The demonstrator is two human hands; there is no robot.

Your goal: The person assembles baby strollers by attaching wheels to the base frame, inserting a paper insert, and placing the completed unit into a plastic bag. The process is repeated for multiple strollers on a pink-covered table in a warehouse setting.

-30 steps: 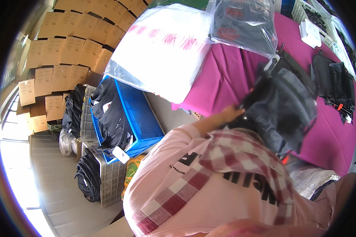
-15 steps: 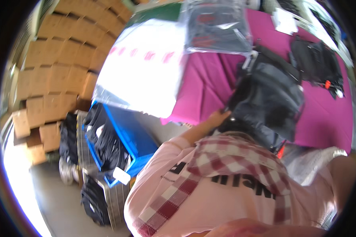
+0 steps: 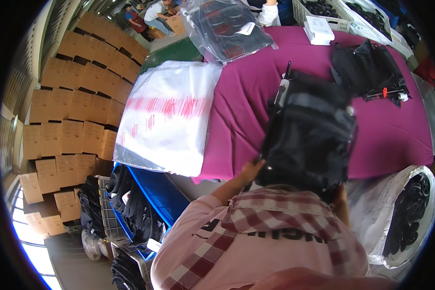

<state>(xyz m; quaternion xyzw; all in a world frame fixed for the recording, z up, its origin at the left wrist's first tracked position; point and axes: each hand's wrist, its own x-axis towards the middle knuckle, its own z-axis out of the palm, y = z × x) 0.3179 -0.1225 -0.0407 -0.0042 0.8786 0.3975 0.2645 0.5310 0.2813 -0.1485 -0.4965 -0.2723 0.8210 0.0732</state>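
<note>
1. The black bag (image 3: 311, 140) lies on the purple cloth (image 3: 391, 145) at the near edge, outside any wrapping; its handling seems unfinished.
2. The left hand (image 3: 252, 170) grips its near left edge; the right hand (image 3: 341, 200) is at the near right corner, its grip hidden.
3. At the far edge, a black item (image 3: 227, 31) already sits in clear plastic.
4. Unlike half a second earlier, the right hand shows, and the plastic-covered item lies farther off.

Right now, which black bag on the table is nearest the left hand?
The middle bag: the left hand holds its lower left edge. The clear-wrapped bag and the upper-right bag both lie apart from that hand.
</note>
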